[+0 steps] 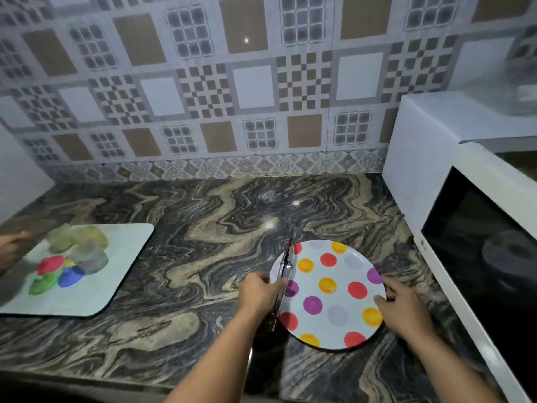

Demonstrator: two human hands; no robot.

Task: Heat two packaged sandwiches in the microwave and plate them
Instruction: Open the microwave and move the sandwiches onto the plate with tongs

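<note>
— What's on the swirled dark marble counter (180, 216) right now?

— A round white plate with red, orange and purple dots (328, 295), lying flat at about five o'clock, just beside the white microwave (430, 146) whose dark-windowed door (479, 251) swings open at three o'clock.

— And the hands?

— The right hand (404, 312) curls over the plate's three o'clock rim, fingertips on the surface. The left hand (257, 292) is closed round a pair of metal tongs with red tips (283, 276) at the plate's nine o'clock edge; the tips lie over the rim at eleven.

— Any sandwiches?

— I can't tell. Over at nine o'clock sits a pale rectangular mat (96, 286) with a blurred clear wrapper and bright red, green and blue shapes (69, 263). That's well apart from the plate.
</note>
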